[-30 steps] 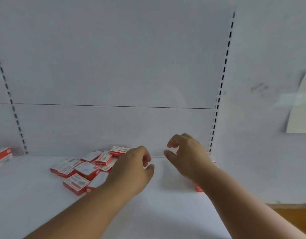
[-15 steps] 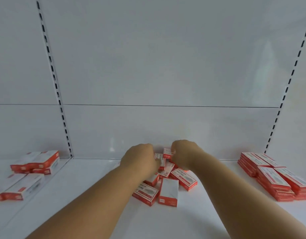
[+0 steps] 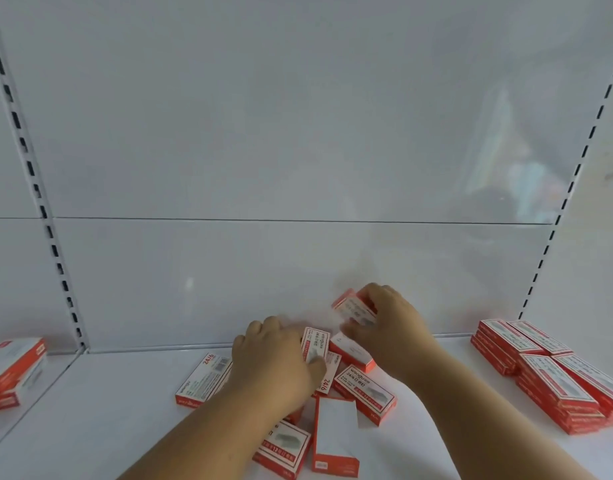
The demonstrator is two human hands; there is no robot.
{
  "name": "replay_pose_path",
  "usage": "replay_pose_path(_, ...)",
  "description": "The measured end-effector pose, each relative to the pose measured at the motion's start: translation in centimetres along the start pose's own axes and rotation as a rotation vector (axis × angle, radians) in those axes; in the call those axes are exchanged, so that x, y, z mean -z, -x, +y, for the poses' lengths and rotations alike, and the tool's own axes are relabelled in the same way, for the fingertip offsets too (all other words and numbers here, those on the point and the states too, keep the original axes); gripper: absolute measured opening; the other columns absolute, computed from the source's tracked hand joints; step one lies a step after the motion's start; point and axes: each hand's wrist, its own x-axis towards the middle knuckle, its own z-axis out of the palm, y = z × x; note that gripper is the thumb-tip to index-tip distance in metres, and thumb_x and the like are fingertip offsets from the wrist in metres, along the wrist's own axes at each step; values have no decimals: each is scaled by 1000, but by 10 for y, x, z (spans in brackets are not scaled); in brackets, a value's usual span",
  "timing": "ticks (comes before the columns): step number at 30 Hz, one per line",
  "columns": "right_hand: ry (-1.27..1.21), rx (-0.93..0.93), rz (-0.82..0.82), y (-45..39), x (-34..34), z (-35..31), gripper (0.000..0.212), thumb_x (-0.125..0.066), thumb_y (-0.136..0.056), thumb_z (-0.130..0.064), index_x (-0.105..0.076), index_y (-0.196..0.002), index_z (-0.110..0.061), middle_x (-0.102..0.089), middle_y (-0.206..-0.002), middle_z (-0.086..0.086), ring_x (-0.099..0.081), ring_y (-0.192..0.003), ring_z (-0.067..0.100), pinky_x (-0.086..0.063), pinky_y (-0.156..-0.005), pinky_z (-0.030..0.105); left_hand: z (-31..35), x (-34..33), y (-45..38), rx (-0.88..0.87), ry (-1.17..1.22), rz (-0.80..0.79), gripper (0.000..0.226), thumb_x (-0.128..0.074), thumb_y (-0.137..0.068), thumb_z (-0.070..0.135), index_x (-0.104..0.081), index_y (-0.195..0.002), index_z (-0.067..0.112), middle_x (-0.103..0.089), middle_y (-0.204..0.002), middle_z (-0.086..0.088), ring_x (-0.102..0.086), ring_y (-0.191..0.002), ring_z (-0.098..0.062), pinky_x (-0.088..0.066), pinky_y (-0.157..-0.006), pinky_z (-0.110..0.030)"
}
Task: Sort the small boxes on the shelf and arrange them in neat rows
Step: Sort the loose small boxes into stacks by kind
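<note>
Since a moment ago my right hand (image 3: 390, 327) has lifted one small box (image 3: 355, 308) off the centre-frame pile, pinched by its stiff, light edges, while my left hand (image 3: 274, 365) grips another box (image 3: 313, 346).

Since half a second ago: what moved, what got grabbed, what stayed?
The right hand has lifted a small box off the loose pile and holds it raised, tilted, near the back panel. The left hand slid forward onto the pile and now pinches another box. The neat stack on the right and the boxes at far left stayed put.
</note>
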Motion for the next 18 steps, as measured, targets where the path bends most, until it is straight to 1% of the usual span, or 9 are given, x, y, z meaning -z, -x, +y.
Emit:
replay_pose_path(2,-184,-74,32,-1,-3,0,23,-66,-88,-37,-49,-96,-25,-62,-91,-7,-62,-75,11,-43,-56,22,3,3,0,-10,45,10,42,-50,-89,56,-55,-127,38,-58,-118,11,-47,-112,-16,-36,-96,-36)
replay_pose_path(4,-361,-128,47,-1,-3,-2,19,-58,-93,-37,-48,-98,-21,-65,-89,-3,-63,-76,16,-47,-58,27,8,5,0,-16,64,34,35,-53,-90,51,-55,-122,38,-62,-115,14,-49,-108,-13,-35,-94,-32)
replay_pose_path(6,-619,-200,41,1,0,-5,10,-48,-97,-25,-49,-95,-15,-64,-85,4,-58,-69,22,-48,-58,33,11,3,1,-6,116,73,35,-59,-89,43,-53,-123,37,-62,-117,14,-51,-110,-13,-39,-95,-30)
replay_pose_path(8,-833,-268,-27,5,3,-8,11,-39,-95,-11,-49,-95,-7,-59,-80,11,-52,-63,23,-41,-49,30,12,0,1,43,258,106,45,-64,-90,31,-50,-132,33,-60,-123,12,-56,-112,-11,-50,-93,-27)
replay_pose_path(9,-876,-283,-66,6,4,-7,14,-37,-95,-10,-50,-97,-6,-61,-79,12,-55,-61,22,-42,-48,28,12,0,2,71,345,122,45,-64,-92,27,-50,-135,32,-60,-125,11,-59,-109,-10,-54,-86,-23)
replay_pose_path(11,-892,-294,-129,7,4,-8,16,-39,-98,-14,-54,-101,-12,-70,-83,9,-68,-63,22,-49,-53,28,10,3,3,124,491,178,40,-61,-95,28,-53,-134,33,-61,-123,11,-64,-100,-8,-55,-71,-15)
replay_pose_path(14,-883,-278,-173,5,1,-7,12,-48,-99,-17,-59,-102,-21,-74,-89,0,-73,-66,19,-55,-57,29,4,13,5,244,719,238,30,-61,-94,31,-57,-124,35,-67,-115,11,-70,-86,-10,-59,-64,-21)
replay_pose_path(16,-841,-229,-203,6,0,-10,15,-56,-96,-12,-62,-101,-24,-74,-93,-5,-74,-70,16,-58,-58,29,1,18,7,297,851,239,24,-64,-93,30,-58,-116,34,-69,-109,11,-73,-78,-10,-62,-64,-28)
replay_pose_path(18,-833,-173,-203,9,-1,-12,19,-62,-92,-7,-65,-100,-24,-74,-90,-9,-73,-72,10,-58,-56,25,-1,20,9,299,914,243,22,-66,-92,28,-59,-112,34,-70,-106,12,-74,-75,-10,-63,-64,-32)
